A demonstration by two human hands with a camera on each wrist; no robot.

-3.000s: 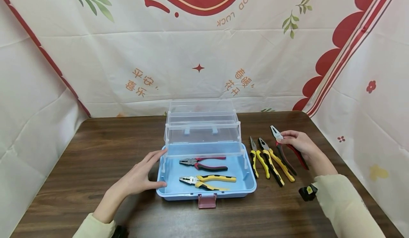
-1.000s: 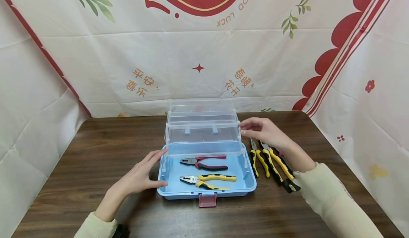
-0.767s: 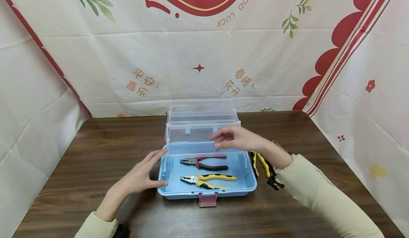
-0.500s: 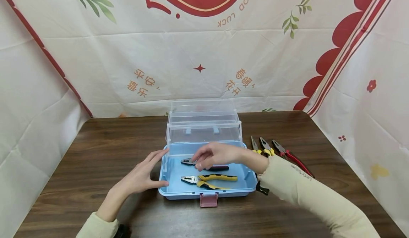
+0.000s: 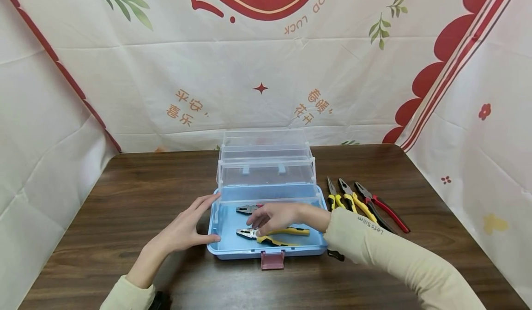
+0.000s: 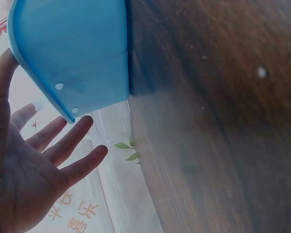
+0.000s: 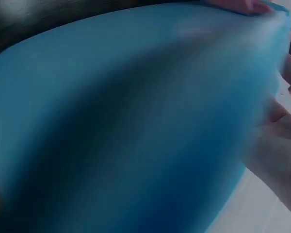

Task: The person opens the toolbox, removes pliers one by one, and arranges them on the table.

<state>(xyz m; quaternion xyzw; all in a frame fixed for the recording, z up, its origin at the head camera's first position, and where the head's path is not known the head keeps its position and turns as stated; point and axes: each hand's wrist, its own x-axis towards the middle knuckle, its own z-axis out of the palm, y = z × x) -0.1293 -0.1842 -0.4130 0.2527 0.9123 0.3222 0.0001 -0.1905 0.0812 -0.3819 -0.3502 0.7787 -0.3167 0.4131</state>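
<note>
A light blue toolbox (image 5: 232, 254) stands on the table with its clear tiered trays raised behind. Inside lie red-and-black combination pliers (image 5: 246, 209), partly covered by my right hand, and yellow-and-black combination pliers (image 5: 297, 231). My right hand (image 5: 278, 217) hovers over the yellow pair, fingers loosely bent, thumb close to the pivot; contact is hard to judge. In the right wrist view, part of that hand (image 7: 281, 145) shows beside the blurred blue wall. My left hand (image 5: 183, 229) rests against the box's left side, fingers spread and thumb at the rim.
Right of the box lie yellow-and-black long-nose pliers (image 5: 331, 191), yellow-and-black combination pliers (image 5: 348, 194) and red-handled pliers (image 5: 384, 206), partly behind my right sleeve (image 5: 374, 240). A pink latch (image 5: 272, 260) hangs at the box front. A printed cloth (image 5: 249, 111) backs the table (image 5: 145, 185).
My right hand has let go of the red-handled pliers on the table at right. It has moved left over the box and down to the yellow pliers. My left hand stays put.
</note>
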